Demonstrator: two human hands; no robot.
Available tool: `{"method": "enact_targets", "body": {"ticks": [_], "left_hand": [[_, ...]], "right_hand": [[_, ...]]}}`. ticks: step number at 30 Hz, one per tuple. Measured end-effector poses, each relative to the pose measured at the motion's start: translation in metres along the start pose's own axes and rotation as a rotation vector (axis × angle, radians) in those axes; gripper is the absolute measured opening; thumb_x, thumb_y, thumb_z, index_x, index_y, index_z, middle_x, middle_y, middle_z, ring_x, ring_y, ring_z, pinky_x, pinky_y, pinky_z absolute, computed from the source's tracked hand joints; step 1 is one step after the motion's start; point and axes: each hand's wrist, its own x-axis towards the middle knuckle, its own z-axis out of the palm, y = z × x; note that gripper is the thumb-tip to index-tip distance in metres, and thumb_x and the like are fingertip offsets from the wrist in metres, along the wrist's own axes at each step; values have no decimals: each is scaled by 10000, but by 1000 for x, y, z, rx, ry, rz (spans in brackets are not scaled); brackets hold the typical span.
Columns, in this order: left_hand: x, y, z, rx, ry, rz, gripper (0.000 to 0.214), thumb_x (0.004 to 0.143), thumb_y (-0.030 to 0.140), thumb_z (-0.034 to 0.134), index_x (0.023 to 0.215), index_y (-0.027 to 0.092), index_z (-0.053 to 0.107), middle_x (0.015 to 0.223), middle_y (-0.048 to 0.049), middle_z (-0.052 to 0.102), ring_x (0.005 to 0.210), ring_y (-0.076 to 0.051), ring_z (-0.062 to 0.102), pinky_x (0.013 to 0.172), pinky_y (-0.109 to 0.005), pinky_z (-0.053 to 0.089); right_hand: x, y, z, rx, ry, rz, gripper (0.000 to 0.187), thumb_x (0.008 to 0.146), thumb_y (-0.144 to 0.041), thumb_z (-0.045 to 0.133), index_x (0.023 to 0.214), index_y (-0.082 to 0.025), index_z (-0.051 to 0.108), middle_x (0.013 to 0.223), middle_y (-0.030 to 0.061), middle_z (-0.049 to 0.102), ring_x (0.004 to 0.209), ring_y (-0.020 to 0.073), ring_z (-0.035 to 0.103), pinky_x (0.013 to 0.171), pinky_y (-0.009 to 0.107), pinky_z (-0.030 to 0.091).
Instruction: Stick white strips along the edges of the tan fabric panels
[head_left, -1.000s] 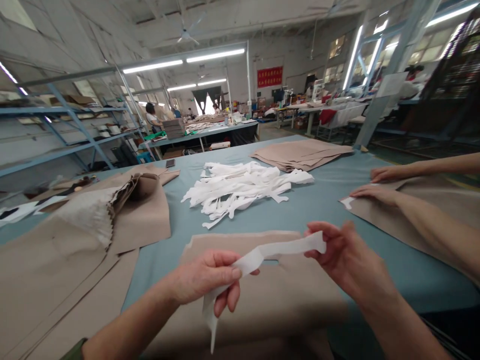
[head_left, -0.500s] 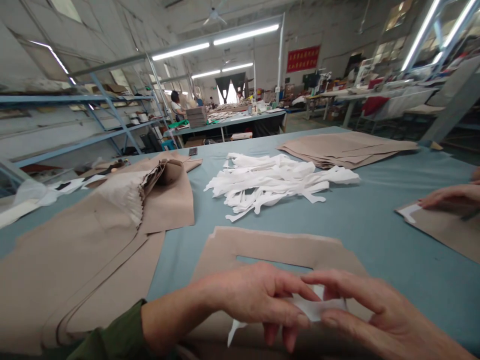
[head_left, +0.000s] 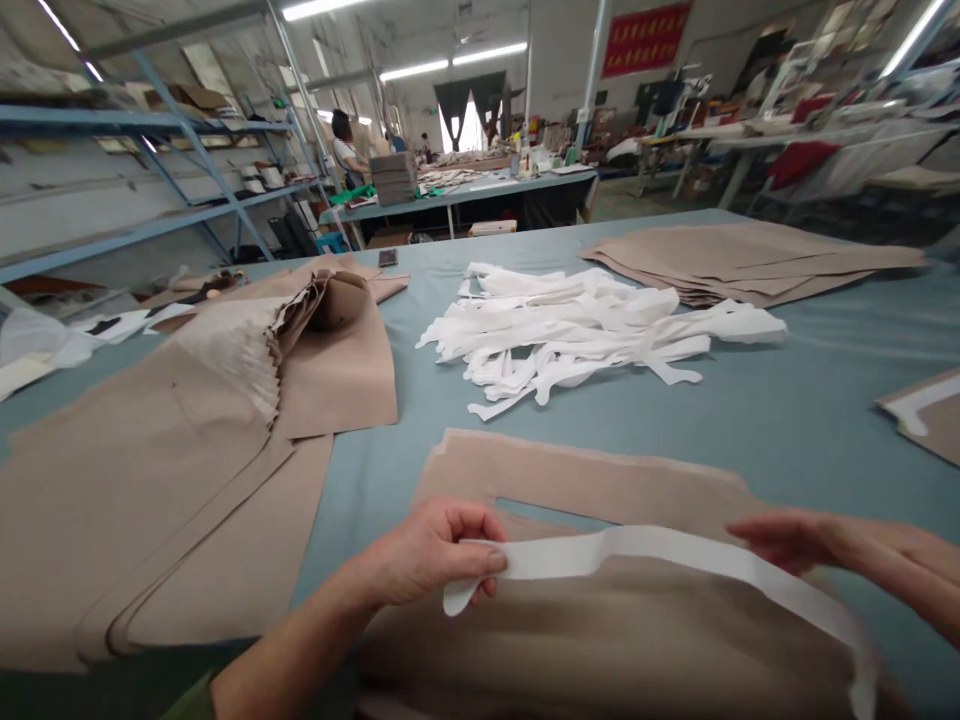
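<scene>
My left hand (head_left: 450, 555) pinches one end of a long white fabric strip (head_left: 660, 545) between thumb and fingers. The strip arcs to the right in the air, and its far end hangs down at lower right. Just behind the strip, my right hand (head_left: 810, 540) has its fingers stretched out, with no grip on it visible. Below lies a brown fabric panel (head_left: 585, 470) with a slot cut in it, partly covered by the strip and my left hand. Beyond it rests a tangled pile of similar white strips (head_left: 570, 325).
Layered brown panels (head_left: 150, 500) with a gathered piece (head_left: 330, 340) cover the left side of the blue-green table (head_left: 787, 420). Another brown stack (head_left: 757, 255) lies at far right. A white-edged brown piece (head_left: 926, 410) is at the right edge. A person (head_left: 346, 150) stands in the background.
My hands have moved apart; the bunched strip is now stretched out from my left hand. My right hand has let go and moved right. The co-worker's hand has left the view, which has shifted.
</scene>
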Motion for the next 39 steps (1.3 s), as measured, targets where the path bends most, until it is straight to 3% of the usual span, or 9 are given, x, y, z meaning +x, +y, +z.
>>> {"method": "enact_targets", "body": {"ticks": [2, 4, 7, 10, 14, 19, 27, 32, 39], "left_hand": [[4, 2, -1, 56, -21, 22, 294, 740, 409, 727, 857, 152, 644, 646, 23, 638, 538, -80, 538, 505, -189, 414], [7, 6, -1, 142, -21, 54, 234, 778, 363, 683, 871, 149, 664, 656, 26, 631, 560, -82, 537, 530, -195, 415], [8, 13, -3, 273, 37, 110, 200, 825, 323, 626, 917, 158, 692, 663, 33, 620, 578, -92, 536, 548, -206, 407], [6, 16, -7, 378, 139, 220, 122, 841, 258, 604, 863, 177, 692, 694, 37, 629, 627, -95, 542, 590, -208, 399], [3, 6, -19, 518, 319, 275, 94, 871, 276, 596, 874, 201, 653, 708, 32, 643, 671, -126, 571, 647, -241, 424], [2, -28, -39, 973, 692, 403, 204, 883, 238, 594, 1084, 205, 600, 994, -57, 695, 925, -226, 629, 827, -367, 497], [4, -58, -42, 1303, 716, 510, 115, 888, 129, 586, 980, 193, 611, 1098, -71, 674, 994, -248, 631, 859, -412, 530], [6, -56, -42, 1321, 732, 524, 110, 886, 130, 590, 975, 193, 608, 1072, -71, 680, 974, -250, 637, 842, -416, 534], [7, -57, -39, 1366, 748, 517, 190, 852, 113, 602, 1029, 182, 587, 1053, -68, 680, 943, -250, 635, 820, -417, 548]], "right_hand": [[18, -31, 4, -109, -125, 47, 364, 809, -640, 609, 975, -382, 806, 1082, 117, 756, 1014, 358, 692, 868, 475, 506], [30, -73, 22, -91, -151, -28, 445, 753, -661, 649, 1067, -376, 781, 1143, 100, 739, 1042, 381, 674, 913, 517, 496], [37, -134, 72, 45, -292, -213, 456, 783, -561, 695, 1172, -328, 740, 1188, 72, 724, 1084, 348, 654, 947, 469, 488], [46, -167, 123, 165, -496, -267, 353, 828, -491, 690, 1102, -275, 748, 1055, 50, 754, 933, 261, 680, 803, 343, 510], [69, -168, 159, 205, -573, -202, 188, 792, -398, 721, 869, -228, 747, 681, -17, 672, 622, 139, 570, 554, 233, 395], [95, -151, 161, 297, -552, 10, 134, 755, -328, 683, 733, -204, 728, 622, -20, 630, 562, 113, 512, 536, 230, 401], [120, -146, 167, 515, -521, 182, 300, 657, -402, 795, 867, -191, 763, 712, 8, 655, 656, 131, 553, 574, 249, 490], [130, -155, 176, 453, -603, 127, 229, 686, -398, 749, 730, -175, 720, 678, 0, 615, 621, 112, 518, 548, 233, 478], [139, -161, 198, 283, -606, 90, 165, 714, -351, 666, 726, -187, 650, 630, -27, 569, 570, 109, 504, 515, 225, 451]]}}
